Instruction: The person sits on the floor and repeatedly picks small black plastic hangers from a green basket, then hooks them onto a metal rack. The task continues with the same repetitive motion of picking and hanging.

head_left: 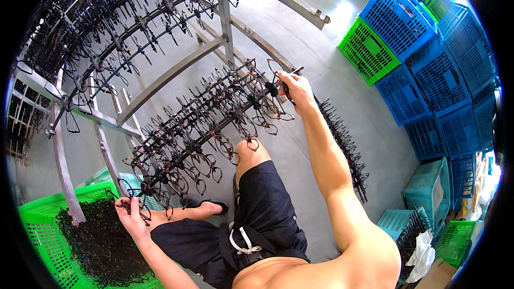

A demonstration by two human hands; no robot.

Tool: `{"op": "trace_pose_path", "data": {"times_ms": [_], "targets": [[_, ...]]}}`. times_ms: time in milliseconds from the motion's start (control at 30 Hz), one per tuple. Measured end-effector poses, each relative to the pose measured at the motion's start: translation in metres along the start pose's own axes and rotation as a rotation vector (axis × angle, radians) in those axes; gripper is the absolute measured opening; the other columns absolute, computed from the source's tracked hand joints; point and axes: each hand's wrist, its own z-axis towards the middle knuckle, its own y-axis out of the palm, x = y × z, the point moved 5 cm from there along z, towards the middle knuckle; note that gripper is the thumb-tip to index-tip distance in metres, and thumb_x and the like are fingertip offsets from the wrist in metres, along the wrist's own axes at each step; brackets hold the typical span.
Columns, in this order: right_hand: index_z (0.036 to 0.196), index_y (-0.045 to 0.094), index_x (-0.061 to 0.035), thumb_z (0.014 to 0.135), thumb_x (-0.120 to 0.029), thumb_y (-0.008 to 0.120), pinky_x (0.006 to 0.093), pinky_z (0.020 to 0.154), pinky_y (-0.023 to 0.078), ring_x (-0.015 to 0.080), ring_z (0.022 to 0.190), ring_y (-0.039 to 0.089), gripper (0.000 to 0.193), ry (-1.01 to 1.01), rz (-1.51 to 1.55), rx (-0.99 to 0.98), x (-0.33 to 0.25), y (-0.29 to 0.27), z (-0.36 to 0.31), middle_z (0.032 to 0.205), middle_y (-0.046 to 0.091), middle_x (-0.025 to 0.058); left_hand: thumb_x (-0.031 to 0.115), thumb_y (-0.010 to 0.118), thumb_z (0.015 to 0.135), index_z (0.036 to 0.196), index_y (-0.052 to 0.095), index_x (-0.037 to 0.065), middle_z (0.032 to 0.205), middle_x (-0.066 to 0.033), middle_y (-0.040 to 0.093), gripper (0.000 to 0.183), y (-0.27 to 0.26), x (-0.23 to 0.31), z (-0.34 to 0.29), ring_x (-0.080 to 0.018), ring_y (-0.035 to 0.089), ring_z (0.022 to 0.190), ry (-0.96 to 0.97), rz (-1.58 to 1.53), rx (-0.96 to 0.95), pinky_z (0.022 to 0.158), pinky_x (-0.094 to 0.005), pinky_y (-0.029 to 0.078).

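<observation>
- My right hand (296,90) grasps the far end of a loaded rack rod (214,130).
- My left hand (131,219) is curled at its near end; can't tell if on rod or frame.
- Dark eyeglass frames (201,163) hang between my fingers.
- Green basket (40,235), more frames, just below left fingers.
- Metal stand (171,72) beyond, between both hands.
- Risks: uneven lift could tilt the rod, sliding frames; swinging close could snag them on the stand.

Left end of rod (214,129) obscured, green basket (40,207) cropped
</observation>
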Motion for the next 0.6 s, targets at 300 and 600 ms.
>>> {"op": "trace_pose_path", "data": {"times_ms": [300, 600], "targets": [[0.099, 0.060, -0.0031, 0.094, -0.034, 0.046, 0.0216, 0.046, 0.036, 0.0062, 0.054, 0.049, 0.034, 0.027, -0.061, -0.170, -0.014, -0.020, 0.000, 0.084, 0.065, 0.0072, 0.014, 0.052, 0.092, 0.090, 0.047, 0.005, 0.080, 0.0000, 0.053, 0.011, -0.039, -0.023, 0.010, -0.0060, 0.045, 0.065, 0.044, 0.021, 0.091, 0.059, -0.0192, 0.037], [0.123, 0.046, -0.0195, 0.073, -0.017, 0.067, 0.0438, 0.097, 0.033, 0.0341, 0.119, 0.034, 0.054, -0.679, -1.491, -0.046, 0.008, -0.029, 0.033, 0.127, 0.035, 0.0113, 0.002, 0.060, 0.070, 0.112, 0.047, -0.005, 0.113, -0.0181, 0.049, 0.044, -0.030, -0.044, 0.015, -0.0373, 0.048, 0.103, 0.281, 1.115, -0.111, 0.088, -0.0391, 0.040]]}}
